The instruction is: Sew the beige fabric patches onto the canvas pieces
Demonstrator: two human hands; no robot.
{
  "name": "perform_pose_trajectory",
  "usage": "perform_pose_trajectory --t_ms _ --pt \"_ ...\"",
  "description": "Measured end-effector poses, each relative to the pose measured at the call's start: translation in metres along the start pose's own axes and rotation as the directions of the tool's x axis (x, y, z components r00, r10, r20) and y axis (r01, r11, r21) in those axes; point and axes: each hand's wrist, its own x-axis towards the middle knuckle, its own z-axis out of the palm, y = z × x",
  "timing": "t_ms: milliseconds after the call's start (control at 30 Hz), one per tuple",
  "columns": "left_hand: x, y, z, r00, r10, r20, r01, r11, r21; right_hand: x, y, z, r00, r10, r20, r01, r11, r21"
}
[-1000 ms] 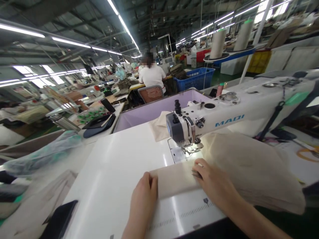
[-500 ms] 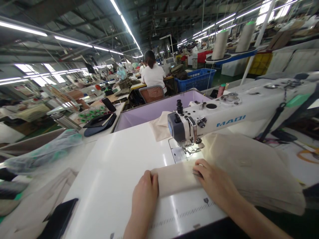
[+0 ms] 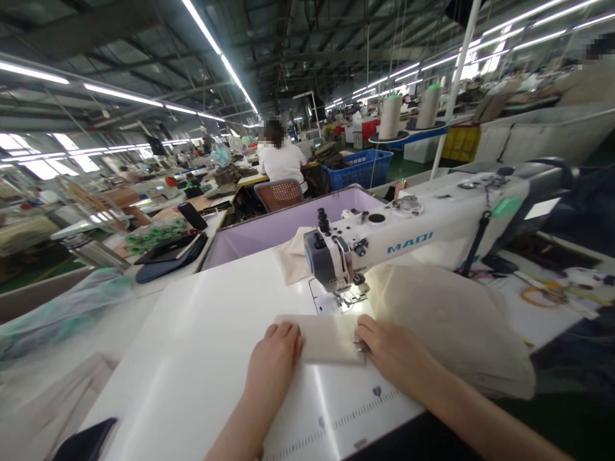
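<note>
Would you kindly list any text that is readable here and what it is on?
"MAQI": blue letters on the arm of the white sewing machine.
Scale on the white tabletop: ticks visible; any numbers too small to read.
Blue basket: any lettering too blurred to read.

Bright ceiling tubes point(image 3: 123, 95) glare from ten to two o'clock beneath a dim roof point(image 3: 298, 51); the white tabletop point(image 3: 202, 333) gleams at six; blur smears the eight-o'clock edge.

Beige fabric point(image 3: 329, 339) on white table point(image 3: 192, 339)
</note>
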Motion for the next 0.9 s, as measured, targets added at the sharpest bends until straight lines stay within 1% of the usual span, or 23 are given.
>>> perform_pose_trajectory --t_ms 67,100,200,300,367,467,567,667,900 --pt "0.02 0.008 -0.001 0.999 -0.006 -0.05 0.005 0.999 -0.033 -0.001 -0.002 0.002 1.0 -0.006 -0.019 0.006 1.0 -0.001" --pt "0.031 0.012 0.0 0.997 0.012 -0.075 -0.016 0.998 -0.055 -0.001 -0.003 0.003 1.0 -0.007 -0.028 0.007 1.0 -0.001" --pt "0.064 0.019 0.005 0.984 0.114 -0.136 -0.128 0.987 -0.099 -0.001 -0.004 0.008 0.999 -0.009 -0.049 0.01 1.0 0.009" --pt "0.091 0.015 0.01 0.968 0.202 -0.15 -0.222 0.965 -0.136 0.002 -0.004 0.012 0.998 -0.006 -0.069 0.008 1.0 0.023" --pt "0.103 0.008 0.011 0.955 0.254 -0.15 -0.277 0.948 -0.156 0.003 -0.003 0.014 0.997 -0.013 -0.077 0.015 1.0 0.021" --pt "0.113 -0.001 0.011 0.937 0.315 -0.154 -0.34 0.922 -0.184 0.006 -0.002 0.016 0.996 -0.036 -0.086 0.037 0.999 0.013" --pt "0.118 -0.005 0.011 0.927 0.342 -0.156 -0.369 0.906 -0.206 0.006 -0.001 0.017 0.993 -0.032 -0.109 0.034 0.999 0.009" --pt "0.119 -0.006 0.012 0.924 0.349 -0.154 -0.376 0.9 -0.219 0.006 0.0 0.017 0.993 -0.025 -0.12 0.025 1.0 0.002" --pt "0.12 -0.007 0.013 0.925 0.348 -0.152 -0.375 0.898 -0.231 0.007 0.002 0.016 0.992 -0.053 -0.117 0.05 0.998 -0.035"
